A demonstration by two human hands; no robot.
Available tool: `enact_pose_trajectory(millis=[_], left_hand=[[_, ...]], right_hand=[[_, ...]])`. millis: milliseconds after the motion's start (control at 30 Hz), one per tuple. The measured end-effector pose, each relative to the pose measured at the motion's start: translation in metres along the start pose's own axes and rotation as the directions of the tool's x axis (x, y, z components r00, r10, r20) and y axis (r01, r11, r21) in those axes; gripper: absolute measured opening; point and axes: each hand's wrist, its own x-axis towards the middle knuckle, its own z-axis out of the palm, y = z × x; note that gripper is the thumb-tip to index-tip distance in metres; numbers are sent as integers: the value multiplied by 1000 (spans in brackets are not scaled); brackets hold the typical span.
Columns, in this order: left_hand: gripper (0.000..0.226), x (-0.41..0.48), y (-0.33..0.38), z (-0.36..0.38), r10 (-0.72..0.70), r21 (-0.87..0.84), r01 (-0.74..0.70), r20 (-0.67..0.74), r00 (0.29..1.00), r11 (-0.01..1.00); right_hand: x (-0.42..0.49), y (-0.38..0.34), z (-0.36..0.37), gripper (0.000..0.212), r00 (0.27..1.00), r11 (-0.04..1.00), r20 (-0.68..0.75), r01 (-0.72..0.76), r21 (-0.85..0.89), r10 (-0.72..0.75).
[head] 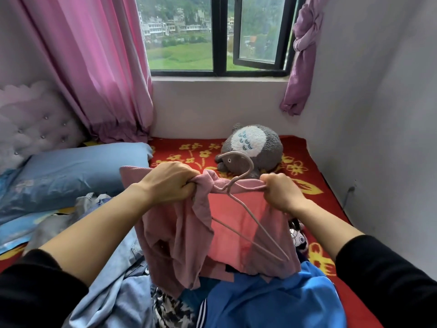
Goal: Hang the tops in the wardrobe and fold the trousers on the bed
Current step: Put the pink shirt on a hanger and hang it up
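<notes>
I hold a dusty-pink top [179, 237] up over the bed. My left hand [170, 183] is clenched on a bunched part of its neckline. My right hand [281, 191] grips the other side of the neckline. A pale pink wire hanger [238, 176] sits inside the top, its hook poking out through the neck between my hands and its arms showing through the opening below. Under the top lies a heap of clothes: light blue jeans [118, 287], a blue garment with white stripes [267, 301] and a black-and-white patterned piece [170, 311].
The bed has a red blanket with yellow flowers [314, 166]. A grey plush toy [253, 147] sits near the far wall under the window [217, 36]. A blue pillow [75, 166] lies at left by the tufted headboard [35, 124]. The wall is close on the right.
</notes>
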Motion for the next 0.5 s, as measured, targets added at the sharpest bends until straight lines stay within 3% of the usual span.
enact_pose_trajectory(millis=[100, 233, 367, 500], left_hand=[[26, 2, 2, 3, -9, 47, 13, -90, 996, 999], [52, 4, 4, 8, -102, 106, 121, -169, 980, 987], [36, 11, 12, 9, -241, 130, 262, -157, 958, 956], [36, 17, 24, 5, -312, 218, 339, -150, 938, 915]], right_hand=[[-3, 19, -7, 11, 992, 988, -46, -121, -94, 117], [-10, 38, -12, 14, 979, 962, -78, -202, -183, 190], [-14, 46, -16, 17, 983, 917, -154, -151, -370, 99], [-15, 47, -19, 14, 986, 867, -142, -143, -478, 84]])
